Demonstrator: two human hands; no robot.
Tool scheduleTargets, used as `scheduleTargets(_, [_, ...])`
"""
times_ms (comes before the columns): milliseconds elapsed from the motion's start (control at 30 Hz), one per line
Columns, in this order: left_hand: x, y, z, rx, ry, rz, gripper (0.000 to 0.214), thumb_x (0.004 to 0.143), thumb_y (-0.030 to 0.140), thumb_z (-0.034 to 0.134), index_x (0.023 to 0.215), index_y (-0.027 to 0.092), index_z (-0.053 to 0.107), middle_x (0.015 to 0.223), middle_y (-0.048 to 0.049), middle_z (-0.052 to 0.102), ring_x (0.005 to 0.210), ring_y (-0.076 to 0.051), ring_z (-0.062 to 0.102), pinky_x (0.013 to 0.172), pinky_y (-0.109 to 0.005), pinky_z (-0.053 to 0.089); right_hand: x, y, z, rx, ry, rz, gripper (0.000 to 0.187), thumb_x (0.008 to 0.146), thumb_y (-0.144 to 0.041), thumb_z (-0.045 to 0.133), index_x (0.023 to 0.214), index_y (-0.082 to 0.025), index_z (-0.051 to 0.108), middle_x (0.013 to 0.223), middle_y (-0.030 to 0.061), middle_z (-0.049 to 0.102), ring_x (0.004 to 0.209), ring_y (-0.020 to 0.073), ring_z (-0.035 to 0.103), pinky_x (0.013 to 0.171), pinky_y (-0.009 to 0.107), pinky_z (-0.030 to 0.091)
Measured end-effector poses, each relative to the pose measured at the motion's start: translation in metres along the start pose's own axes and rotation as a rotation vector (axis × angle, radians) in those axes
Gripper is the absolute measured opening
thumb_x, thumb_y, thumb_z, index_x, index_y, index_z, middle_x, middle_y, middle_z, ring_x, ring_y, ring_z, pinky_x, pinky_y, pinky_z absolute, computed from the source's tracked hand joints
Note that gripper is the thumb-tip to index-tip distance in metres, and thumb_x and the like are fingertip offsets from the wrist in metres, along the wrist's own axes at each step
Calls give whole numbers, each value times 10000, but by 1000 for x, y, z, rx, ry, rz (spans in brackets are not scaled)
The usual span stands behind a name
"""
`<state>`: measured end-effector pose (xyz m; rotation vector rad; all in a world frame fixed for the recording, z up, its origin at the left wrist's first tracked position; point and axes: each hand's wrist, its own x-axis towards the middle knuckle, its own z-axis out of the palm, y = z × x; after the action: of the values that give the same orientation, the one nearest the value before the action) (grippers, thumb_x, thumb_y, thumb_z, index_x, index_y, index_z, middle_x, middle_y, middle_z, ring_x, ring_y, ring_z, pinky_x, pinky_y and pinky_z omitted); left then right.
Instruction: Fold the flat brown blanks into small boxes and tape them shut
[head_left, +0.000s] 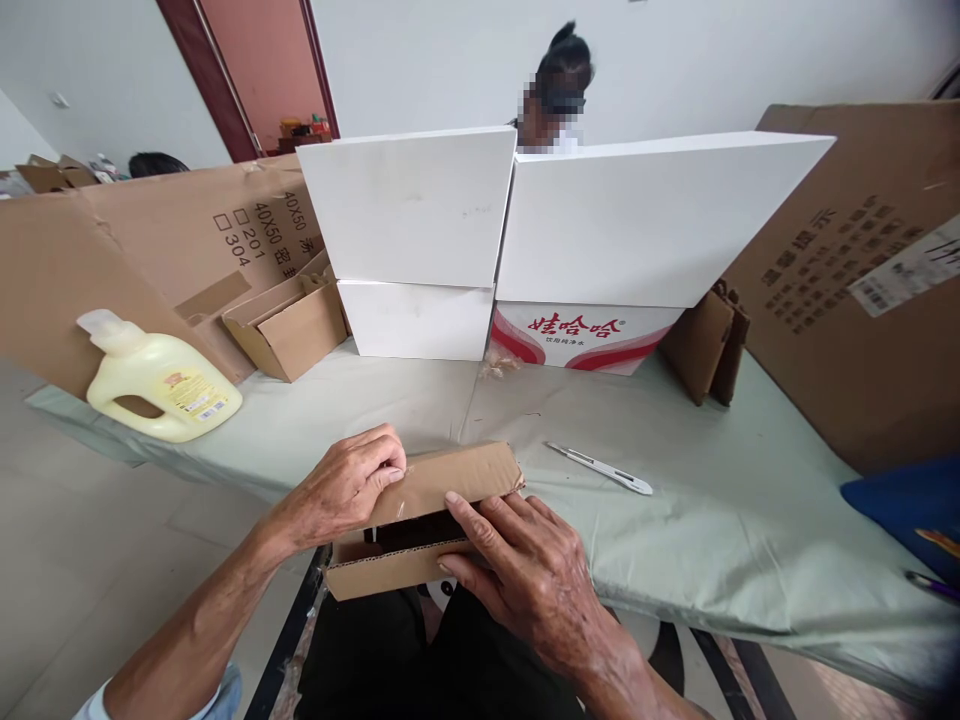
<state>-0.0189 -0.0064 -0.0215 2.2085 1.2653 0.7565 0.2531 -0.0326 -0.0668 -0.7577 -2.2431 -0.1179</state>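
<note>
A small brown cardboard box (420,520) lies at the near edge of the cloth-covered table (712,520), its upper flap partly raised. My left hand (349,485) is closed on the left end of that flap, fingers curled over the edge. My right hand (525,570) rests on the box's right side, fingers pressing the flap and front wall together. A white-handled knife (600,467) lies on the cloth just right of the box, touched by neither hand.
A cream jug (157,385) lies at the far left. An open brown carton (289,325), white boxes (412,235), a red-printed carton (581,335), folded cardboard (709,345) and big cardboard sheets (862,280) ring the table. A person sits behind the boxes.
</note>
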Motion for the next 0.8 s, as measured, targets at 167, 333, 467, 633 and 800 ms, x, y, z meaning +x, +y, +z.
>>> scheduleTargets(167, [-8, 4, -1, -280, 39, 109, 233, 1110, 261, 521, 883, 221, 557, 882, -28, 572, 805, -182, 530, 750, -331, 448, -3, -4, 3, 29, -2, -2, 365, 1151, -379, 613, 1401, -118, 659, 950, 50, 751, 802, 209, 649, 721, 365, 480])
scheduleTargets(333, [-13, 8, -3, -422, 132, 120, 224, 1130, 294, 544, 925, 217, 593, 924, -57, 582, 877, -204, 575, 805, -355, 501, -3, -7, 5, 21, -6, 13, 372, 1155, -390, 605, 1404, -118, 656, 952, 61, 762, 809, 210, 664, 732, 366, 506])
scheduleTargets(467, [-15, 9, -5, -293, 219, 51, 202, 1121, 267, 558, 943, 218, 638, 1115, -96, 690, 1044, -220, 671, 899, -346, 552, -4, -8, 6, 27, -8, 13, 385, 1146, -386, 626, 1416, -113, 655, 960, 63, 760, 821, 210, 667, 740, 368, 510])
scheduleTargets(633, [-20, 8, -2, -56, 147, -2, 103, 1081, 204, 638, 1125, 251, 718, 1231, -58, 769, 1090, -184, 728, 934, -289, 576, -3, -8, 6, 27, -23, 25, 398, 1140, -396, 635, 1422, -117, 653, 954, 53, 746, 820, 213, 659, 716, 373, 494])
scheduleTargets(800, [-31, 11, 3, -61, 135, 155, 196, 1082, 114, 601, 1121, 235, 750, 1089, -58, 798, 1033, -173, 748, 909, -276, 592, -5, -9, 7, 22, -18, 35, 400, 1142, -400, 633, 1429, -122, 652, 936, 52, 740, 812, 212, 655, 711, 369, 491])
